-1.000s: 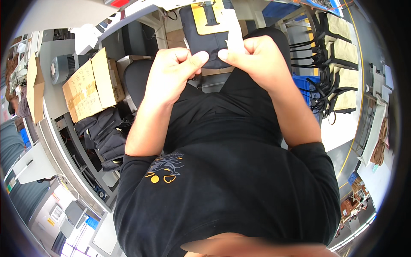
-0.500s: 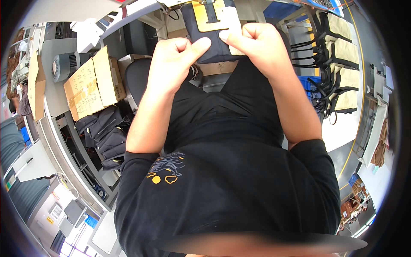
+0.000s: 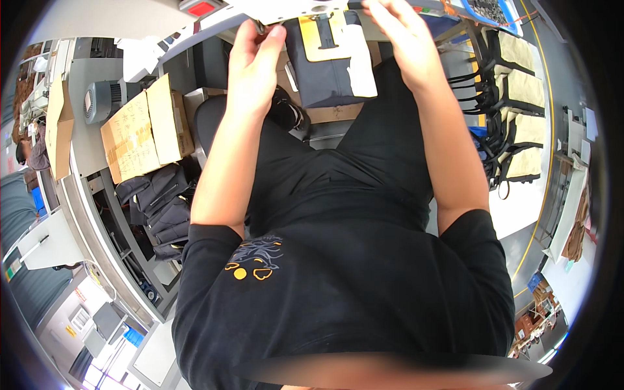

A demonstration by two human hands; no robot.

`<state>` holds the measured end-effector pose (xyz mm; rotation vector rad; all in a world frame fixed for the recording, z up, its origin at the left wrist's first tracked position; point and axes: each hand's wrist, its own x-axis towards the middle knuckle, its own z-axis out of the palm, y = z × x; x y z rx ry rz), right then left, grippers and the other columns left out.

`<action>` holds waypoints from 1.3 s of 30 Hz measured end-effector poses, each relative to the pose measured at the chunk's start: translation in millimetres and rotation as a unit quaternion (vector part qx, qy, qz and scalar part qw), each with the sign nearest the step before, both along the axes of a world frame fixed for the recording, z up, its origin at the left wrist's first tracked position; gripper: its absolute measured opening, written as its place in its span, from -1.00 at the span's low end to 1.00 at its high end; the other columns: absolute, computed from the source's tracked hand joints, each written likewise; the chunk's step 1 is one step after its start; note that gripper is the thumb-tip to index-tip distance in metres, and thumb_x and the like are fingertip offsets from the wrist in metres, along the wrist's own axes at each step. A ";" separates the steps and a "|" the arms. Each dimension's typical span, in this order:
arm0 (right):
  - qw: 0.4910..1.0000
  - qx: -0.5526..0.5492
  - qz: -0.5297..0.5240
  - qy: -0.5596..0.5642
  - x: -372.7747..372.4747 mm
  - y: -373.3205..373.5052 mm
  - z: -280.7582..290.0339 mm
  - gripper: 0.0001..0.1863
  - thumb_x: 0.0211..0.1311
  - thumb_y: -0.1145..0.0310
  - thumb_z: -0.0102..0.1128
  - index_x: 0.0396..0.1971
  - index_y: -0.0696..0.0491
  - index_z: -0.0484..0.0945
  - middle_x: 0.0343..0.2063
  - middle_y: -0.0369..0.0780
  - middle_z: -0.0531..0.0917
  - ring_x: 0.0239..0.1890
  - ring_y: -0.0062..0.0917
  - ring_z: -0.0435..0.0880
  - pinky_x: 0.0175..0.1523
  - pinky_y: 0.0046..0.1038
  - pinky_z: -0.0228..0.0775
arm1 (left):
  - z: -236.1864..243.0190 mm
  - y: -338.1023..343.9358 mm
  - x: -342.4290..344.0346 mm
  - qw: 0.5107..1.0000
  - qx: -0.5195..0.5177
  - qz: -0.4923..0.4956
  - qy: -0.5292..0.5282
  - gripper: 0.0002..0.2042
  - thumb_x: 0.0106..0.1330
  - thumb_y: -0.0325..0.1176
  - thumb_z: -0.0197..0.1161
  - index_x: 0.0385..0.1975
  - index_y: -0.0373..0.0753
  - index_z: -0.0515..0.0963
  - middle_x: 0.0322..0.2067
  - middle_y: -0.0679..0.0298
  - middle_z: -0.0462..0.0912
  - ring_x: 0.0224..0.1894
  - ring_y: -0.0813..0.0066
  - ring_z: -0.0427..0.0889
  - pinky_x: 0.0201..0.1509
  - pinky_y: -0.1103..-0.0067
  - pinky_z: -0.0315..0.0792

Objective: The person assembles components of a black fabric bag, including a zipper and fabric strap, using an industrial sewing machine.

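Observation:
A black fabric piece (image 3: 325,84) hangs under the white machine head (image 3: 279,8), with a yellow plate (image 3: 312,45) and a white strip (image 3: 361,71) on it. Left of the piece, my left hand (image 3: 253,62) is raised to the machine's front edge, fingers curled around something dark that I cannot make out. To the right, my right hand (image 3: 409,45) reaches up to the machine, its fingers fairly straight and apart, the tips near the picture's top edge. Neither hand visibly holds the fabric.
Opened cardboard boxes (image 3: 130,140), folded black items (image 3: 159,205) and a grey motor (image 3: 97,104) are on my left. Cream-and-black bags (image 3: 520,123) lie in a row on a white surface at right, below a blue tray (image 3: 494,10) of small parts.
Both hands have released the fabric piece and moved up to the machine's edge, further apart. The piece now hangs slightly lower and to the right, with more of it showing.

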<state>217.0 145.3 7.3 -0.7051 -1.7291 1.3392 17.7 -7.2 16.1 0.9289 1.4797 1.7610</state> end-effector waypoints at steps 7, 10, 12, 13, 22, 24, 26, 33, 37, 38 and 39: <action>0.932 -0.277 0.205 0.112 -43.5 1.6 -10.1 -0.65 0.53 0.27 0.07 0.06 0.24 0.59 -0.02 -0.14 0.70 0.04 -0.42 0.65 0.18 -0.38 0.45 | -12.3 28.5 0.1 0.989 -0.010 0.043 -0.140 -0.76 0.52 -0.38 0.14 0.05 -0.36 0.58 0.01 0.23 0.67 0.07 0.46 0.60 0.19 0.53 0.42; 0.965 -0.163 0.136 0.152 -46.4 -10.8 -5.7 -0.67 0.52 0.23 0.12 -0.06 0.23 0.63 -0.24 -0.31 0.70 -0.24 -0.74 0.59 -0.11 -0.60 0.48 | -10.3 35.1 6.6 0.986 -0.024 0.081 -0.143 -0.71 0.57 -0.27 0.16 -0.01 -0.43 0.50 -0.16 0.20 0.68 -0.13 0.52 0.66 -0.07 0.65 0.55; 0.950 -0.166 0.183 0.192 -41.8 -4.3 -22.2 -0.65 0.54 0.27 0.09 0.00 0.28 0.62 -0.17 -0.25 0.74 -0.16 -0.68 0.65 0.00 -0.56 0.53 | -18.5 38.5 4.9 0.982 -0.013 0.073 -0.173 -0.66 0.56 -0.39 0.14 0.20 -0.41 0.31 0.04 0.09 0.59 0.02 0.41 0.63 0.07 0.56 0.57; 0.961 -0.128 0.169 0.179 -40.8 -5.4 -23.0 -0.65 0.54 0.27 0.10 0.00 0.29 0.61 -0.17 -0.24 0.73 -0.16 -0.68 0.65 -0.01 -0.56 0.53 | -25.0 38.9 2.6 0.982 0.005 0.067 -0.179 -0.68 0.56 -0.41 0.12 0.20 -0.39 0.33 0.03 0.10 0.60 0.04 0.42 0.62 0.08 0.56 0.57; 0.973 -0.138 0.103 0.153 -44.9 -18.1 -5.7 -0.64 0.59 0.19 0.06 -0.14 0.21 0.66 -0.34 -0.35 0.69 -0.31 -0.78 0.55 -0.15 -0.61 0.45 | -38.7 38.5 -4.7 0.990 0.012 0.043 -0.133 -0.69 0.58 -0.32 0.01 0.16 -0.39 0.42 0.02 0.10 0.61 0.03 0.37 0.65 0.06 0.46 0.61; 0.984 -0.092 0.076 0.129 -44.3 -23.7 -1.1 -0.64 0.58 0.19 0.06 -0.15 0.21 0.66 -0.33 -0.35 0.69 -0.30 -0.78 0.55 -0.15 -0.62 0.45 | -37.7 40.6 -2.4 0.989 0.017 0.045 -0.142 -0.69 0.58 -0.32 0.01 0.16 -0.39 0.41 0.02 0.10 0.61 0.04 0.37 0.65 0.06 0.46 0.61; 0.992 -0.046 0.050 0.106 -45.2 -24.3 -0.2 -0.64 0.58 0.20 0.06 -0.16 0.21 0.66 -0.33 -0.34 0.69 -0.30 -0.79 0.55 -0.15 -0.62 0.45 | -36.8 42.1 -0.5 0.986 0.045 0.048 -0.155 -0.67 0.58 -0.29 0.01 0.17 -0.38 0.41 0.04 0.10 0.61 0.05 0.37 0.64 0.04 0.46 0.62; 0.978 -0.115 0.095 0.146 -42.6 -18.0 -5.6 -0.63 0.58 0.19 0.07 -0.16 0.23 0.66 -0.33 -0.32 0.70 -0.29 -0.77 0.58 -0.16 -0.60 0.46 | -45.1 41.0 -7.6 0.989 0.034 0.016 -0.140 -0.78 0.56 -0.48 0.09 0.12 -0.36 0.44 0.03 0.17 0.60 0.05 0.48 0.62 0.10 0.59 0.53; 0.978 -0.118 0.116 0.125 -44.6 -12.4 -7.5 -0.62 0.57 0.17 0.08 -0.18 0.23 0.66 -0.33 -0.32 0.70 -0.30 -0.76 0.58 -0.17 -0.59 0.46 | -40.1 36.1 -6.0 0.990 -0.016 0.042 -0.137 -0.67 0.59 -0.24 0.00 0.16 -0.33 0.42 0.06 0.12 0.60 0.04 0.35 0.62 0.11 0.39 0.55; 0.979 -0.115 0.115 0.127 -44.5 -12.2 -7.5 -0.62 0.57 0.17 0.08 -0.18 0.23 0.66 -0.33 -0.32 0.70 -0.30 -0.76 0.58 -0.17 -0.59 0.46 | -46.4 31.7 -13.1 0.996 -0.083 0.029 0.009 -0.65 0.59 -0.22 -0.03 0.17 -0.32 0.42 0.08 0.12 0.59 0.08 0.28 0.58 0.17 0.35 0.47; 0.978 -0.136 0.099 0.124 -46.0 -14.0 -5.5 -0.62 0.57 0.17 0.09 -0.18 0.23 0.66 -0.34 -0.33 0.70 -0.30 -0.75 0.57 -0.16 -0.59 0.46 | -42.8 31.3 -15.7 0.976 -0.149 0.016 0.155 -0.63 0.60 -0.19 -0.07 0.18 -0.32 0.43 0.09 0.12 0.59 0.11 0.22 0.55 0.24 0.31 0.40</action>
